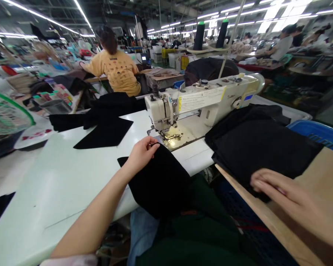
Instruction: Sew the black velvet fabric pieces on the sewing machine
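Note:
My left hand (144, 152) pinches the upper edge of a black fabric piece (162, 181) just in front of the sewing machine (169, 111). That piece hangs over the table's front edge toward my lap. Over on the right, my right hand (274, 184) is at the near edge of a stack of black fabric pieces (261, 144). Its fingers are curled together and slightly blurred; the fabric edge lies at the fingertips, and whether they grip a piece I cannot make out. The needle area (166, 135) is lit, with no fabric visible under it.
More black fabric (105, 131) lies on the white table (58, 177) to the left. A wooden board (324, 177) and a blue basket (319, 133) are at the right. A green-rimmed fan (11, 107) stands far left. A person in a yellow shirt (113, 70) sits ahead.

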Demonstrator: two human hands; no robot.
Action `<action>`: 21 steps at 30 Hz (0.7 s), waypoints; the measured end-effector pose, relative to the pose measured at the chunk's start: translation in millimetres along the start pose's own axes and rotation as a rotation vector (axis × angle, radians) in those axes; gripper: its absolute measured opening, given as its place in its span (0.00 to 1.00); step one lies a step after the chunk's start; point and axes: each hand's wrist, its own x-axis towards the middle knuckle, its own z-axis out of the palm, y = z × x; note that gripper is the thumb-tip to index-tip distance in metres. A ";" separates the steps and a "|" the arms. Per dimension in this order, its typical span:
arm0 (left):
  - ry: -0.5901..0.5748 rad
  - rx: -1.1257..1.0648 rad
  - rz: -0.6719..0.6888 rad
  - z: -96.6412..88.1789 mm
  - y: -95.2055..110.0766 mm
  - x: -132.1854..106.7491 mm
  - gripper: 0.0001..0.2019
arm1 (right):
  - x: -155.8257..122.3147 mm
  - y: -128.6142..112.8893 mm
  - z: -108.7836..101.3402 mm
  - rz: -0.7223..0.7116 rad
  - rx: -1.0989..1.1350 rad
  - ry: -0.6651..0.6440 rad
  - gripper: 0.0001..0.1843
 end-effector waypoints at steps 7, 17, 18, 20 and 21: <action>0.114 -0.248 0.039 9.8 -25.3 5.3 0.06 | 122.0 -31.0 88.6 -0.045 0.317 -0.268 0.13; 0.150 -0.350 0.075 6.4 -28.4 -6.7 0.06 | 147.4 -61.2 123.9 0.244 0.736 -0.436 0.22; 0.150 -0.351 0.090 6.2 -28.6 -8.1 0.06 | 147.3 -61.8 124.0 0.252 0.752 -0.440 0.21; 0.147 -0.370 0.142 5.7 -28.7 -11.0 0.06 | 147.0 -61.7 122.1 0.304 0.838 -0.453 0.21; 0.143 -0.387 0.182 5.4 -28.6 -12.3 0.05 | 147.0 -60.9 120.1 0.342 0.899 -0.457 0.22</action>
